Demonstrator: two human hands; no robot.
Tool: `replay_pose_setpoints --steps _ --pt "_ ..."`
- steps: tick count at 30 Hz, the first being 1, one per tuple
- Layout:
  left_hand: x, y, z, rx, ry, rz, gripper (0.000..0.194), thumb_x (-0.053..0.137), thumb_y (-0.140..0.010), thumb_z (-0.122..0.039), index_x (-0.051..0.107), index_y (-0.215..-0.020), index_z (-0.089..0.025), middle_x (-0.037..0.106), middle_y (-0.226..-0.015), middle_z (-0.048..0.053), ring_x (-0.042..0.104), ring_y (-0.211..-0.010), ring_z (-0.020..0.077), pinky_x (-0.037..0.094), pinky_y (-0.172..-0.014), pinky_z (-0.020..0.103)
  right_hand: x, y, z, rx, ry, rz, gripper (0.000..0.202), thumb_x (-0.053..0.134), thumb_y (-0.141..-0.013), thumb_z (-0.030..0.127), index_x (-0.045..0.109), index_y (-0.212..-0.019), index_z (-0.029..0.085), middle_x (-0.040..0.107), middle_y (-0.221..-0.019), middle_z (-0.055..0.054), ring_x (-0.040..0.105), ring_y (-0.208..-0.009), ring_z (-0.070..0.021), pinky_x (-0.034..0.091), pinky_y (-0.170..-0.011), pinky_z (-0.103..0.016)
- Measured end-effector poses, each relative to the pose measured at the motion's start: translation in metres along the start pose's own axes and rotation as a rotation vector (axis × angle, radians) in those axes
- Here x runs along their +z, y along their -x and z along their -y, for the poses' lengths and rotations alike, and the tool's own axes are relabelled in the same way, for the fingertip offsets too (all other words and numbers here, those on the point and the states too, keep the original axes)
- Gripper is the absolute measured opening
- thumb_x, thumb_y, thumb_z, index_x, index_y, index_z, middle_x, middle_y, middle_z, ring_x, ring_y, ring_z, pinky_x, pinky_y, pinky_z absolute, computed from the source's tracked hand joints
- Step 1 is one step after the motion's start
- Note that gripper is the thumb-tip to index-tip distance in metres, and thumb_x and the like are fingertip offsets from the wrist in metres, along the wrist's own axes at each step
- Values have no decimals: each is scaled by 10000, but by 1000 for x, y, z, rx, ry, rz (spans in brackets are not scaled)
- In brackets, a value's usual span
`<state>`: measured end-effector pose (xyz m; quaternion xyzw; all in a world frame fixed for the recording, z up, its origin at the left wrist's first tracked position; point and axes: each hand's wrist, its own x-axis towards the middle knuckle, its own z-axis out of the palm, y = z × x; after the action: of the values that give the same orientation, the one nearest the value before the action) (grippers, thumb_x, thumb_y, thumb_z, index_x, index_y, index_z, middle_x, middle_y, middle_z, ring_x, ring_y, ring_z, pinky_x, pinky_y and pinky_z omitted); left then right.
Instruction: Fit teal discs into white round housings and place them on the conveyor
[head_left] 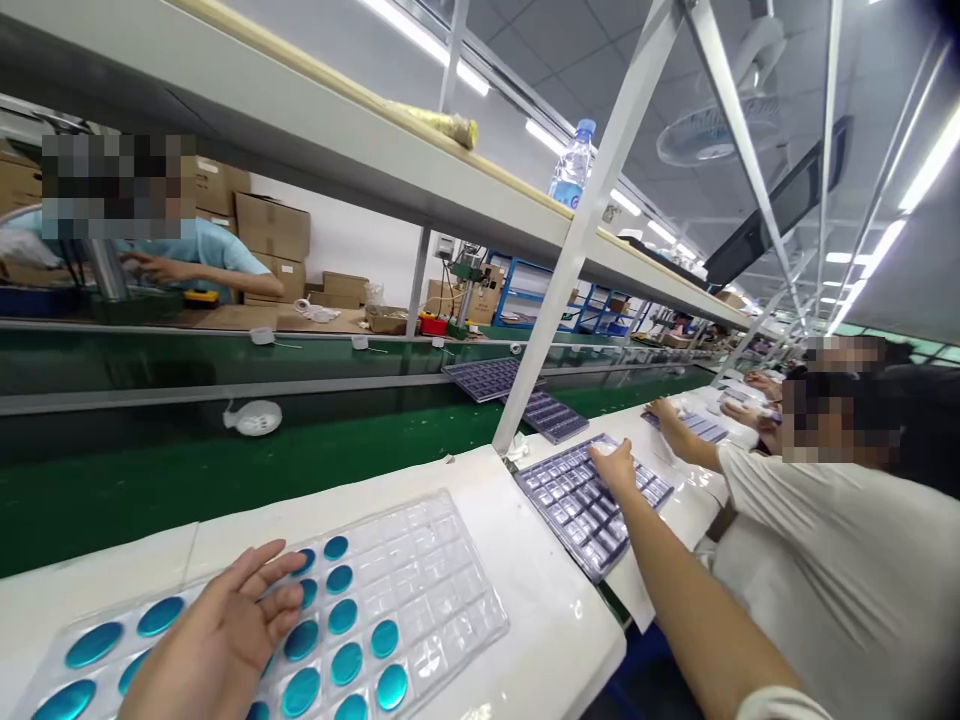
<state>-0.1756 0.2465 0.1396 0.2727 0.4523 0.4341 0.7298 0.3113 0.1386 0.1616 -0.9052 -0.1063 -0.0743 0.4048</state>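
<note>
Head view: seems part-way through handling blue discs (346,663) in clear tray (442,570), set on counter (555,650) short of its right edge

Left hand (225,630) above discs, loosely spread, pinching nothing visible; right hand (616,468) over dark tray (551,490) at counter's right edge, grip unclear

Next move probably calling for light fingertips on a rim

Discs round, shiny, toward clear tray's left edge

Factory workshop: green conveyor belt (150,480), stacked cartons (271,228).
</note>
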Motion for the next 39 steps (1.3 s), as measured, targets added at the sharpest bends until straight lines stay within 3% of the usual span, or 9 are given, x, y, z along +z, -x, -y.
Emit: replay_pose_setpoints --steps 8,12,16,19,22,25,28,32,39 --pt "11 26 -4 91 -79 88 178 544 -925 -303 624 -1048 -201 639 -938 40 594 -682 141 525 -569 250 -8 38 12 -31 -170 102 570 661 -913 331 443 -1416 175 547 -1360 -150 573 -1186 -320 461 -998 -531" --pt "18 42 4 -37 -147 280 252 640 -878 -379 689 -938 -139 689 -894 100 643 -714 204 537 -611 313 -11 142 22 -230 -433 388 857 701 -776 415 301 -1506 208 677 -1197 -116 669 -1044 -311 537 -901 -432" --pt "31 61 18 -169 -30 538 355 586 -910 -428 686 -1104 -149 702 -1108 158 696 -870 281 559 -749 398 -9 270 49 -379 -944 926 997 777 -679 312 227 -1511 276 628 -1260 -96 647 -1100 -293 513 -956 -436" --pt "34 69 20 -117 174 499 342 576 -927 -405 642 -1193 -200 692 -1152 120 683 -934 260 560 -802 390 -10 321 73 -340 -907 1123 1003 776 -678 225 216 -1507 297 521 -1398 -98 616 -1138 -272 555 -867 -368" --pt "31 69 15 5 226 338 293 625 -904 -374 633 -1155 -223 698 -1051 70 669 -861 215 571 -717 327 -10 322 78 -559 -651 1016 790 679 -813 289 271 -1488 247 540 -1372 -108 602 -1114 -244 541 -845 -344" --pt "27 64 8 79 208 266 318 609 -903 -419 611 -1138 -205 672 -948 56 641 -754 197 568 -649 326 -7 305 68 -812 -227 869 226 496 -928 252 639 -1085 175 670 -980 -85 633 -889 -225 505 -789 -345" --pt "26 59 6 99 204 223 349 594 -910 -417 564 -1203 -230 640 -905 37 618 -716 188 543 -592 311 -1 301 58 -876 32 904 184 524 -868 184 684 -779 167 672 -848 -110 635 -833 -288 469 -744 -401" --pt "26 60 8 119 200 251 318 592 -905 -427 586 -1155 -231 617 -875 28 586 -693 173 501 -551 284 6 314 57 -878 217 928 128 602 -802 190 694 -880 146 693 -971 -168 637 -931 -364 455 -762 -431" --pt "23 65 9 149 168 308 386 576 -911 -443 569 -1246 -251 638 -885 41 578 -705 178 474 -578 290 -13 301 71 -860 68 1075 93 562 -864 193 528 -780 212 654 -734 -23 608 -702 -201 409 -625 -278"
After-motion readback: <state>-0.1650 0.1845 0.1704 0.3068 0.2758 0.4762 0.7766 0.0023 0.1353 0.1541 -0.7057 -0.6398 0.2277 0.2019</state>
